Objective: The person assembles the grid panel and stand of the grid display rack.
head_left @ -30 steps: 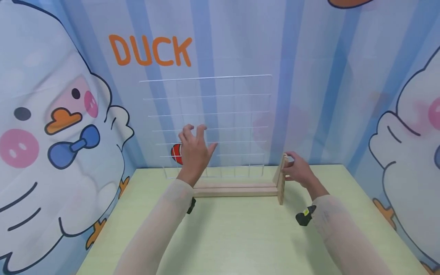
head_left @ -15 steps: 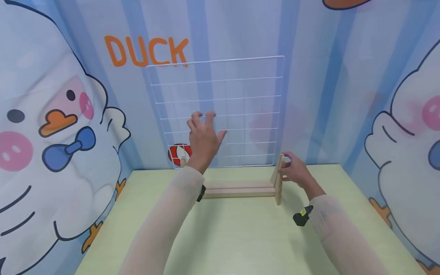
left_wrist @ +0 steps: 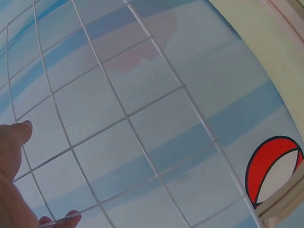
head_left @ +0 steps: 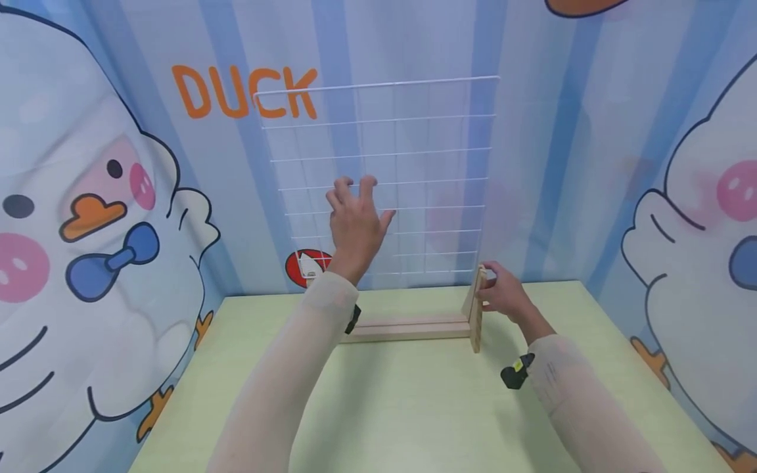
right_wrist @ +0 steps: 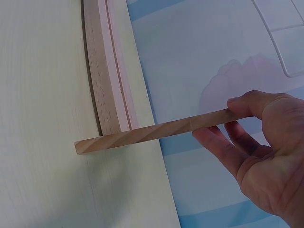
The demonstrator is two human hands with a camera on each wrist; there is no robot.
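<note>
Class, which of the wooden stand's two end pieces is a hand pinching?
The right end piece: the right hand pinches it near its top. The left end piece shows no fingers on it; the left hand holds the wire grid.

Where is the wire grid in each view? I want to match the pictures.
Head: the wire grid is central, mostly in the upper half.
Left wrist: the wire grid covers the left and middle, cut by the edges.
Right wrist: only a corner of the wire grid, at upper right.
Shared landmark: the blue-striped backdrop.
</note>
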